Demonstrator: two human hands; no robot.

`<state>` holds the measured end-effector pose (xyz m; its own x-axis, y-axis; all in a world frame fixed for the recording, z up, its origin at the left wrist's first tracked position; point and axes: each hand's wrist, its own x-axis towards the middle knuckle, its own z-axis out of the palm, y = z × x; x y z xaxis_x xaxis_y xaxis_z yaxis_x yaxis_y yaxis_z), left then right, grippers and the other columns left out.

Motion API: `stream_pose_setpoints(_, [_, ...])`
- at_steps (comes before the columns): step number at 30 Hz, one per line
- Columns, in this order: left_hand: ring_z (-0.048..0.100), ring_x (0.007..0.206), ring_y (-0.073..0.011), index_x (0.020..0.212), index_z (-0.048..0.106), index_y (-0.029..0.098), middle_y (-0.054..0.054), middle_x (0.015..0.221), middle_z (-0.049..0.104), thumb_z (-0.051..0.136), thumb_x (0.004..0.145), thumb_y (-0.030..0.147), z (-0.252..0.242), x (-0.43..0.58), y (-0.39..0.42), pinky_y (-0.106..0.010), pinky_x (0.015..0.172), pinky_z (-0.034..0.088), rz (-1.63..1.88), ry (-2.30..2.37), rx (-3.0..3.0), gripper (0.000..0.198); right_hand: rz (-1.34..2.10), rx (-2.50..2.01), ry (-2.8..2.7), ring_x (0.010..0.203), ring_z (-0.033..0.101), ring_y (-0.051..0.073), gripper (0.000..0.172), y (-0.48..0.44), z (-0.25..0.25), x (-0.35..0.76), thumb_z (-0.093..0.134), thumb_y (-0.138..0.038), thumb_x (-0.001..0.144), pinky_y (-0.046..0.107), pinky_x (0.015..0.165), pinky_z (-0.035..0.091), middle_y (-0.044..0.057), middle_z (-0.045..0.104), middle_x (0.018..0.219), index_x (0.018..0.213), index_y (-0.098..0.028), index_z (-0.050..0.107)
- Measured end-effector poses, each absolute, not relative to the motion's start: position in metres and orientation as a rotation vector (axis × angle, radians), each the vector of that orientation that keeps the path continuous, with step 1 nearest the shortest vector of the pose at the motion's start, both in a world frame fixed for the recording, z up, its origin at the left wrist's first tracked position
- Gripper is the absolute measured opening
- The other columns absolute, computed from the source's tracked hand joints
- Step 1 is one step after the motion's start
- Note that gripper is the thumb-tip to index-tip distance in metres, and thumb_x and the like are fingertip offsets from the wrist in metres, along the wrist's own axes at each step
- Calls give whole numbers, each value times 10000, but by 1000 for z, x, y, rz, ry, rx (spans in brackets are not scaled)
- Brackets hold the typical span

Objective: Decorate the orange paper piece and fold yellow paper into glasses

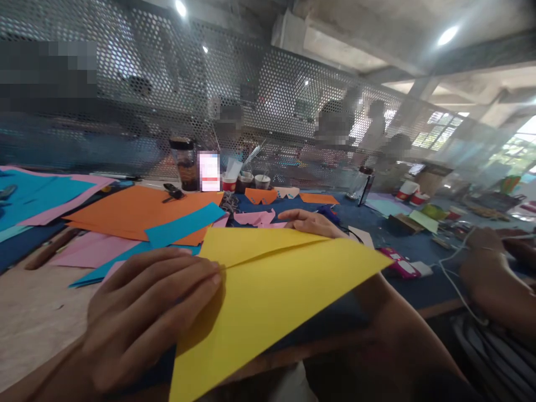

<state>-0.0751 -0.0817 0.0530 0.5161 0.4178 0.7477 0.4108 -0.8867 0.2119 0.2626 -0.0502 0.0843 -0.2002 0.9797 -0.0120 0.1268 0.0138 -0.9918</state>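
Lg. flat yellow paper piece (pixel 268 301) was held above dark-blue tabletop (pixel 431 293), near edge. Layers lapped; seam gaped slightly, so flattening seemed unfinished. L hand (pixel 154 310) gripped L side; R hand (pixel 312 222) behind far edge, fingers' grip hidden, couldn't tell.

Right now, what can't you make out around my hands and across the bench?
Right hand: head view, partly hidden by the yellow paper, so its grip is unclear.
Lower corner of the yellow paper: head view, cut off by the bottom edge.
Blue sheet: head view, cut off by the left edge.
Bright screen: head view, too pixelated to read.
People: head view, blurred behind the perforated panel.
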Motion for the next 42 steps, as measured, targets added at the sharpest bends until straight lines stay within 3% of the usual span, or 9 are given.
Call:
stream_pose_setpoints(5, [755,1101,-308,1594,407,446,-16,1221,802,526,1006,572,43,-73,-87,-581,1110,526,1424,635,2935,613,1365,-1018,-1643,963,706,181,359,-27,87,274,780,-326,832,306,852,582,60,741,1139,1169,-215,729])
stream_pose_setpoints(9, [721,1151,-307,1473,529,446,-11,1236,786,484,975,696,48,-78,-76,-555,1054,552,1280,570,2797,559,1279,-1013,-1969,983,711,159,366,-1,85,276,759,-221,840,301,900,567,32,758,1071,1206,-225,740])
stream_pose_setpoints(12, [689,1194,-290,1281,622,380,-11,1244,765,504,1032,501,54,-74,-49,-488,1032,550,1198,871,2694,300,1262,-1014,-2161,936,730,163,391,14,83,263,738,-172,821,297,858,575,22,775,1018,1208,-229,752])
stream_pose_setpoints(17, [660,1264,-363,1354,603,263,-106,1394,701,574,966,545,36,-44,7,-487,996,539,675,1082,2549,480,1350,-1024,-2349,897,745,160,392,39,73,228,730,-130,785,257,810,572,9,796,951,1165,-217,770])
stream_pose_setpoints(23, [742,782,-266,1255,618,234,-38,880,774,541,896,452,0,-35,38,-315,617,475,476,1210,2293,427,1260,-1258,-2388,919,750,175,366,58,64,212,796,-183,790,250,834,564,47,800,1016,1153,-166,753])
stream_pose_setpoints(29, [737,865,-275,1223,621,229,-59,971,758,492,889,436,-13,-57,46,-335,690,491,518,1390,2238,414,777,-1595,-2107,985,711,241,253,49,33,240,709,-239,888,348,886,519,87,769,1057,1130,-166,727])
stream_pose_setpoints(33, [736,906,-305,1187,649,250,-69,1037,772,522,902,448,-20,-66,41,-365,733,496,456,1427,2275,370,739,-1627,-1963,865,714,206,247,38,0,240,684,-220,904,309,784,519,52,758,920,1139,-146,696])
stream_pose_setpoints(36, [706,1028,-334,1138,693,248,-99,1216,742,510,956,445,-21,-65,35,-421,823,506,416,1334,2529,325,707,-1589,-1901,946,714,189,254,36,-14,232,642,-132,896,302,847,518,53,763,1009,1145,-158,687])
stream_pose_setpoints(42, [613,1305,-303,1359,621,213,-107,1425,680,475,1050,367,-29,-41,27,-473,1078,479,471,886,2841,375,693,-1521,-1910,980,708,202,172,39,-18,228,618,-79,881,329,908,501,52,777,1027,957,-182,732])
